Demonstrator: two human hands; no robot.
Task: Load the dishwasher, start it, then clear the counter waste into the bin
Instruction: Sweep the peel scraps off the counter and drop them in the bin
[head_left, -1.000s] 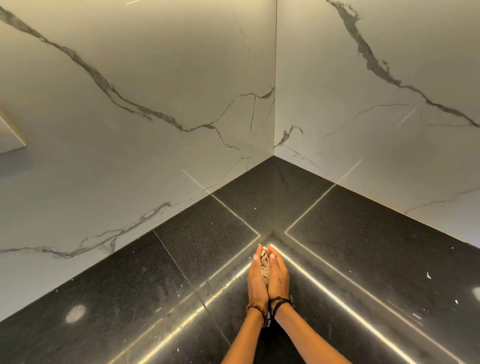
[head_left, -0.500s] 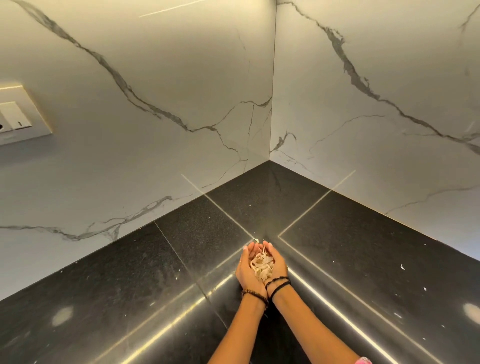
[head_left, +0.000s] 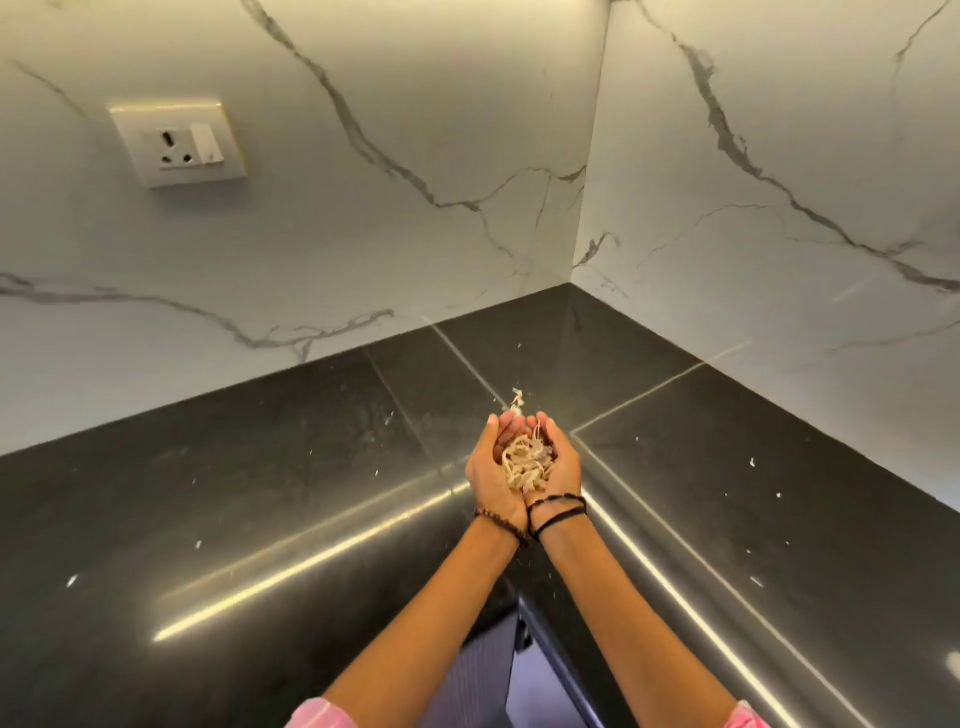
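left hand (head_left: 491, 480) + right hand (head_left: 558, 467) cupped together, cradling pale shredded waste scraps (head_left: 524, 462) | risk: parted palms drop shreds onto glossy black stone counter (head_left: 260, 493)

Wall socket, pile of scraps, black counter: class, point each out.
Wall socket (head_left: 176, 143): head view, faceplate centre.
Pile of scraps (head_left: 525, 461): head view, heap's middle, in cupped hands.
Black counter (head_left: 249, 483): head view, bare left surface.
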